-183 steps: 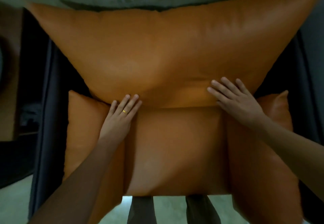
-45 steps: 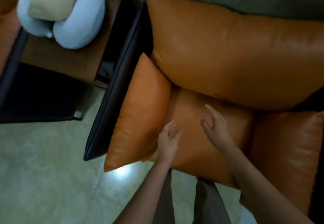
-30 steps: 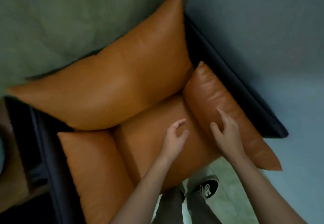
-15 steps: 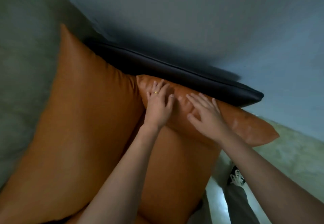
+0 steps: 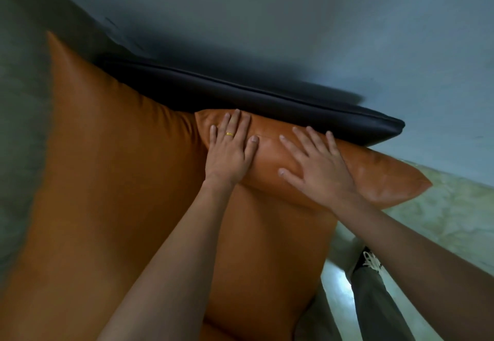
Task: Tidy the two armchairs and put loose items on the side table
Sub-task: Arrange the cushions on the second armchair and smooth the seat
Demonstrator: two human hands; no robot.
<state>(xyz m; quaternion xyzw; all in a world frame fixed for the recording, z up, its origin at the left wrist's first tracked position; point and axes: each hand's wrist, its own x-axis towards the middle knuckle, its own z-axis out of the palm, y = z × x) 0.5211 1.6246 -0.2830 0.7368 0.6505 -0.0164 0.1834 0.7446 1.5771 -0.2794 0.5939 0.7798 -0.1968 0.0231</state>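
Note:
An orange leather armchair fills the view. Its side cushion (image 5: 379, 175) lies along the dark armrest frame (image 5: 280, 100). My left hand (image 5: 230, 148), with a gold ring, rests flat on the cushion's far end, fingers together. Flat on the cushion's middle lies my right hand (image 5: 318, 169) with its fingers spread. Neither hand grips anything. The large back cushion (image 5: 107, 167) leans at the left and the seat cushion (image 5: 267, 255) lies below my arms.
A grey-blue wall (image 5: 320, 20) stands right behind the armrest. Pale tiled floor (image 5: 454, 223) shows at the right, with my trouser leg and black shoe (image 5: 370, 263) beside the chair's front corner. The side table is out of view.
Both hands have flattened and spread a little further along the side cushion, and the view has moved closer. Earlier the hands left the back cushion and seat for this right side cushion.

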